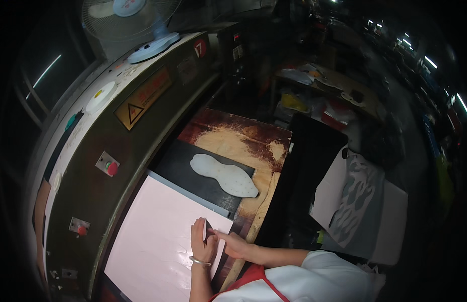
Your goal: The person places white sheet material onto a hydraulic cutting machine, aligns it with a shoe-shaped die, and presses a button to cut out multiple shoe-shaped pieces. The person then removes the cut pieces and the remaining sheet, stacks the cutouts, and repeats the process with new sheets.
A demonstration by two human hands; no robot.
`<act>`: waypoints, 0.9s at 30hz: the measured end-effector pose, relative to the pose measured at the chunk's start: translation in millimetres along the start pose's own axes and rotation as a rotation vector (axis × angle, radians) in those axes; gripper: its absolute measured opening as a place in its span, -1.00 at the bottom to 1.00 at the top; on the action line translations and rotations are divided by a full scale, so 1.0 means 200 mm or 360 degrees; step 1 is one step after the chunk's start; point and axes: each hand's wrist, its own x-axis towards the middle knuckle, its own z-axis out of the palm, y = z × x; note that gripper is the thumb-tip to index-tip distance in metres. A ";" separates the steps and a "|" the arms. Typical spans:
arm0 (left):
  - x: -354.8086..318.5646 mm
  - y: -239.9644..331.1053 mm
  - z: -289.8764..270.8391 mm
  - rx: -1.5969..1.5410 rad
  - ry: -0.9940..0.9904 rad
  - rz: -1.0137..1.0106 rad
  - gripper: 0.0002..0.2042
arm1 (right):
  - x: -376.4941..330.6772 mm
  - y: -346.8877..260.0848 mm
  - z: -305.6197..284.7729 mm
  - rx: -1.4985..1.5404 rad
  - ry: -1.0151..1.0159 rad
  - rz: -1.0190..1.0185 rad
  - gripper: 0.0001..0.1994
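Positioning the pink sheet [150, 231], it seems: left hand [200, 245], fingers outstretched; right hand [235, 246], can't tell its grip! Next likely calls for careful alignment.

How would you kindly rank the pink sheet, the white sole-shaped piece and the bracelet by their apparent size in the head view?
1. Pink sheet, largest by far
2. White sole-shaped piece
3. Bracelet, smallest

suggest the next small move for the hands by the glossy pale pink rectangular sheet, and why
Probably smooth the glossy pale pink rectangular sheet with the bare left hand: shiny streaks on it look like ripples, and that hand is already over it, with the bare right hand close by near the sheet's right edge.
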 end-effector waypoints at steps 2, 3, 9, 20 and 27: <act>0.00 -0.06 0.02 -0.0427 0.0060 -0.0125 -0.57 | 0.00 0.02 0.00 0.0107 -0.0056 -0.0031 -0.48; 0.01 -0.08 -0.01 -0.0587 0.0187 -0.0402 -0.57 | 0.00 0.04 0.00 0.0173 -0.0147 -0.0070 -0.46; 0.10 -0.05 -0.87 -0.0857 0.2263 -0.0627 -0.38 | 0.01 0.04 -0.14 -0.0306 0.0245 -0.0078 -0.67; -0.42 0.11 -0.26 0.0434 0.0210 0.0035 -0.63 | -0.24 0.13 -0.08 0.0012 -0.0364 0.0425 -0.59; -0.46 0.18 -0.26 -0.0160 0.0323 -0.0194 -0.57 | -0.22 0.20 0.02 0.0253 -0.0755 0.0336 -0.56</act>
